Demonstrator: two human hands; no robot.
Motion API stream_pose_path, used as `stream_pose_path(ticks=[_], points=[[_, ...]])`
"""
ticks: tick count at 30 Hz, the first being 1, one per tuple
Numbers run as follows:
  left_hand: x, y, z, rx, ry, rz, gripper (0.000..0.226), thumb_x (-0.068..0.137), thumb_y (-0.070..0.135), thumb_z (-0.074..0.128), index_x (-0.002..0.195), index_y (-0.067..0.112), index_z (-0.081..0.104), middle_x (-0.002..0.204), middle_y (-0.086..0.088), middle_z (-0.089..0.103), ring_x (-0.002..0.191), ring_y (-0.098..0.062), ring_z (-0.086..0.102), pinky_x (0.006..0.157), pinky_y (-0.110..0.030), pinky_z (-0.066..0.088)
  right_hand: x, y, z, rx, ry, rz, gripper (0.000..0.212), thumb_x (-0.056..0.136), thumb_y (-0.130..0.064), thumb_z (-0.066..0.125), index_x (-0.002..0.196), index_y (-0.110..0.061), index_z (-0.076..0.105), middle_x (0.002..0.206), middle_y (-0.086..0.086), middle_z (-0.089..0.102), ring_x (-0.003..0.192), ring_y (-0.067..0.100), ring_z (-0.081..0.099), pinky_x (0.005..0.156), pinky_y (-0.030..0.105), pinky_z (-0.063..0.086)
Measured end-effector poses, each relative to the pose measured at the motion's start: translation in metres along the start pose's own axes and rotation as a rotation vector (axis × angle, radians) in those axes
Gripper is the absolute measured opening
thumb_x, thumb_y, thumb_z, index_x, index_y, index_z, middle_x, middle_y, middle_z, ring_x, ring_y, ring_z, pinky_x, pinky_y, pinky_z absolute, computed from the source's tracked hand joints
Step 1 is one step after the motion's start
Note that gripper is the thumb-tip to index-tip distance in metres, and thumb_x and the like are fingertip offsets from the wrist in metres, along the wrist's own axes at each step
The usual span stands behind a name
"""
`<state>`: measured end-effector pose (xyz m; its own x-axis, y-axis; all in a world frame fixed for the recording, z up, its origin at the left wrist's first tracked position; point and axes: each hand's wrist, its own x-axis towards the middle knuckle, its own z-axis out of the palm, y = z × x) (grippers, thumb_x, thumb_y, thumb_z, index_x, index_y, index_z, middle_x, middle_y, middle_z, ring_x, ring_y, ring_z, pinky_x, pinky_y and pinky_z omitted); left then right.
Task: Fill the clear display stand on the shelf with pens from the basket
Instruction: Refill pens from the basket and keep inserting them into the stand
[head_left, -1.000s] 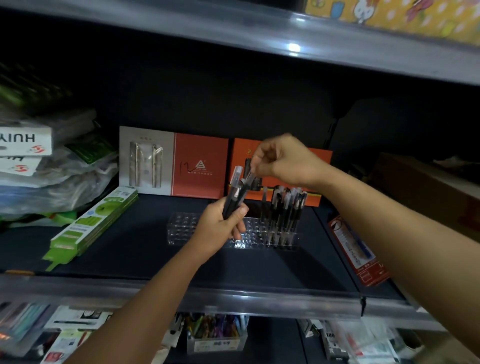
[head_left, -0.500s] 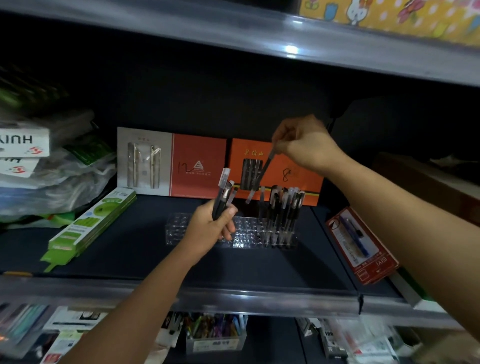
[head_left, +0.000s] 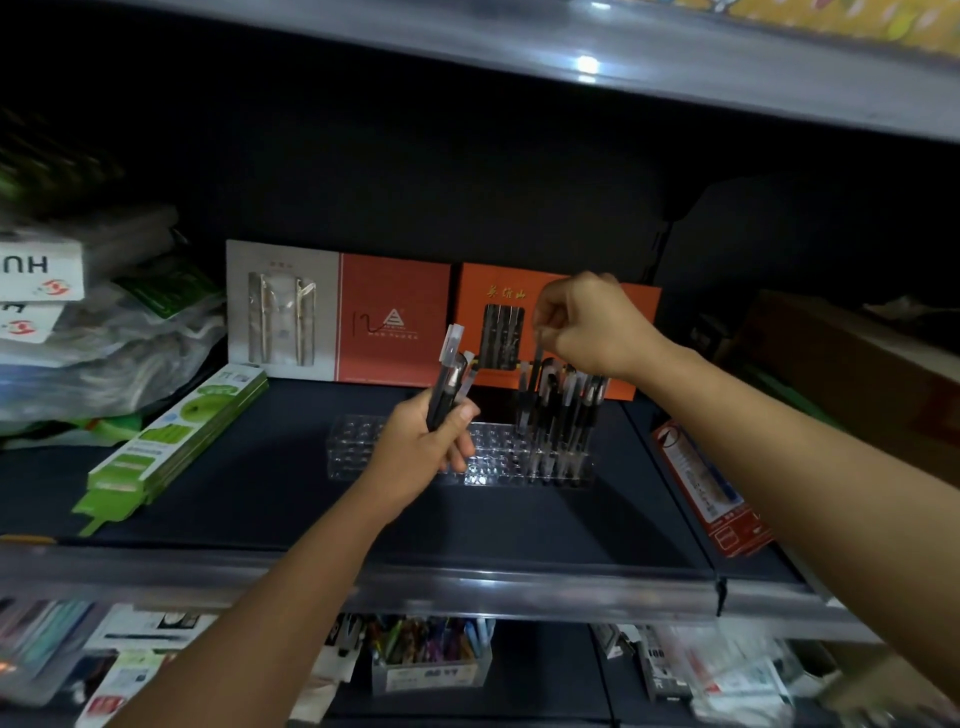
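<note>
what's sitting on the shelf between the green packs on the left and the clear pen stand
Nothing: the head view shows only bare dark shelf between the green packs and the clear stand.

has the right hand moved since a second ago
Yes. The right hand left the pens in the left hand, rose, then came down over the pens standing in the clear stand, judged against the orange box behind it.

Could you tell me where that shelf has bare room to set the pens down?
Bare dark shelf lies between the green packs and the clear display stand, and along the front edge. The stand's right end is crowded with pens.
</note>
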<state>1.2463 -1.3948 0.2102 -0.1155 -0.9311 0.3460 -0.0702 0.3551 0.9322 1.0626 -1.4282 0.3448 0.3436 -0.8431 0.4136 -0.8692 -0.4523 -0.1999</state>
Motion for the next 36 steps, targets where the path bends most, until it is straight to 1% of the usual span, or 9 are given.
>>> stream_pose_path(ticks=[4, 11, 18, 20, 23, 26, 29, 31, 36], points=[[0.002, -0.002, 0.002, 0.005, 0.007, -0.003, 0.009, 0.095, 0.015, 0.052, 0.093, 0.014, 0.061, 0.062, -0.005, 0.063, 0.049, -0.014, 0.056, 0.046, -0.018, 0.041, 0.001, 0.002, 0.004, -0.015, -0.006, -0.001, 0.012, 0.078, 0.004, 0.06, 0.08, -0.004, 0.069, 0.077, 0.007, 0.069, 0.072, 0.019, 0.064, 0.068, 0.036, 0.056], [0.002, -0.003, 0.002, 0.016, 0.01, -0.008, 0.011, 0.096, 0.015, 0.051, 0.094, 0.013, 0.061, 0.064, -0.006, 0.063, 0.049, -0.014, 0.056, 0.047, -0.019, 0.042, 0.001, 0.001, 0.004, 0.013, -0.044, 0.008, 0.014, 0.077, 0.006, 0.06, 0.08, -0.003, 0.07, 0.076, 0.004, 0.069, 0.065, 0.01, 0.061, 0.065, 0.034, 0.057], [0.003, -0.003, 0.004, 0.014, 0.009, -0.011, 0.01, 0.096, 0.015, 0.052, 0.094, 0.014, 0.062, 0.063, -0.006, 0.063, 0.049, -0.014, 0.056, 0.047, -0.017, 0.041, 0.003, 0.006, 0.011, -0.002, -0.073, 0.018, 0.015, 0.078, 0.006, 0.06, 0.085, -0.005, 0.069, 0.078, 0.003, 0.069, 0.077, 0.017, 0.066, 0.069, 0.032, 0.056], [0.003, -0.003, 0.005, 0.011, 0.007, -0.01, 0.01, 0.096, 0.016, 0.052, 0.093, 0.015, 0.062, 0.062, -0.005, 0.063, 0.048, -0.015, 0.056, 0.047, -0.017, 0.041, 0.004, 0.009, 0.014, -0.012, -0.101, 0.045, 0.016, 0.078, 0.006, 0.063, 0.086, -0.006, 0.068, 0.075, -0.002, 0.066, 0.077, 0.014, 0.065, 0.07, 0.033, 0.057], [0.004, -0.004, 0.005, 0.021, 0.005, -0.003, 0.01, 0.096, 0.015, 0.052, 0.092, 0.016, 0.062, 0.062, -0.005, 0.064, 0.048, -0.014, 0.056, 0.047, -0.017, 0.041, 0.004, 0.011, 0.02, -0.023, -0.132, 0.046, 0.011, 0.078, 0.004, 0.069, 0.08, -0.006, 0.069, 0.072, -0.006, 0.065, 0.071, 0.007, 0.062, 0.068, 0.033, 0.058], [0.004, -0.005, 0.004, 0.018, 0.008, -0.005, 0.011, 0.096, 0.015, 0.052, 0.092, 0.016, 0.062, 0.061, -0.004, 0.064, 0.048, -0.014, 0.056, 0.047, -0.016, 0.041, 0.006, 0.014, 0.025, -0.032, -0.141, 0.023, 0.006, 0.076, -0.003, 0.075, 0.077, -0.008, 0.071, 0.077, -0.001, 0.068, 0.077, 0.013, 0.064, 0.072, 0.035, 0.058], [0.004, -0.007, 0.004, 0.015, 0.007, -0.009, 0.011, 0.096, 0.014, 0.052, 0.092, 0.016, 0.062, 0.061, -0.003, 0.063, 0.048, -0.014, 0.056, 0.048, -0.015, 0.04, 0.009, 0.015, 0.028, -0.052, -0.125, 0.011, 0.01, 0.074, 0.001, 0.072, 0.075, -0.009, 0.071, 0.079, 0.002, 0.07, 0.077, 0.016, 0.066, 0.07, 0.036, 0.059], [0.004, -0.007, 0.003, 0.015, 0.006, -0.008, 0.011, 0.096, 0.013, 0.052, 0.092, 0.016, 0.062, 0.061, -0.004, 0.063, 0.048, -0.014, 0.056, 0.048, -0.015, 0.04, 0.01, 0.016, 0.029, -0.049, -0.11, 0.009, 0.013, 0.074, 0.004, 0.068, 0.074, -0.009, 0.071, 0.077, 0.002, 0.07, 0.076, 0.015, 0.066, 0.069, 0.035, 0.059], [0.003, -0.007, 0.002, 0.008, 0.004, -0.021, 0.01, 0.096, 0.014, 0.052, 0.094, 0.013, 0.062, 0.064, -0.008, 0.063, 0.048, -0.014, 0.056, 0.049, -0.017, 0.043, 0.008, 0.017, 0.029, -0.044, -0.135, 0.039, 0.006, 0.077, -0.004, 0.071, 0.075, -0.009, 0.072, 0.079, 0.003, 0.071, 0.08, 0.016, 0.066, 0.071, 0.031, 0.057]])
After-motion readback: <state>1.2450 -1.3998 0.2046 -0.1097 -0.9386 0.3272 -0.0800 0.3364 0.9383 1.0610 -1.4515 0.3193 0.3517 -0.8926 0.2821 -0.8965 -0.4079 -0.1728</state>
